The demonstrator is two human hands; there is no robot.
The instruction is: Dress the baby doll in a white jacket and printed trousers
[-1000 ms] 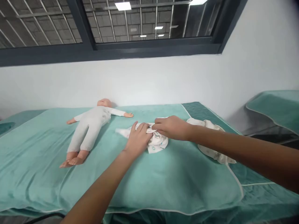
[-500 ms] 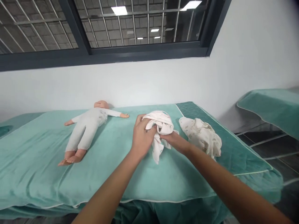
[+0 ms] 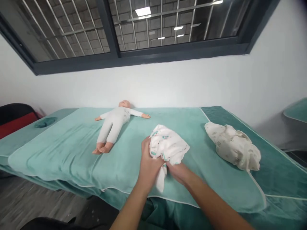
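Note:
A bunched white cloth [image 3: 169, 143] with small green and red prints is held above the bed, one narrow end hanging down; whether it is a garment I cannot tell. My left hand [image 3: 150, 161] is closed around its left side, and my right hand [image 3: 178, 171] grips it from below on the right. The two hands nearly meet at its underside. To the left, a baby doll [image 3: 114, 123] in a white outfit lies on its back with arms spread. A crumpled cream printed cloth [image 3: 233, 147] rests on the right of the bed.
Under everything is a massage-style bed [image 3: 69, 150] with a green cover and a face hole [image 3: 45, 122] at the left end. Behind it stand a white wall [image 3: 168, 83] and a barred window [image 3: 153, 28]. A black and red object [image 3: 18, 119] is at far left.
My view has turned left, so the doll and bed appear farther right. The printed cloth in my hands has been turned and spread more, showing its prints, and sits lower.

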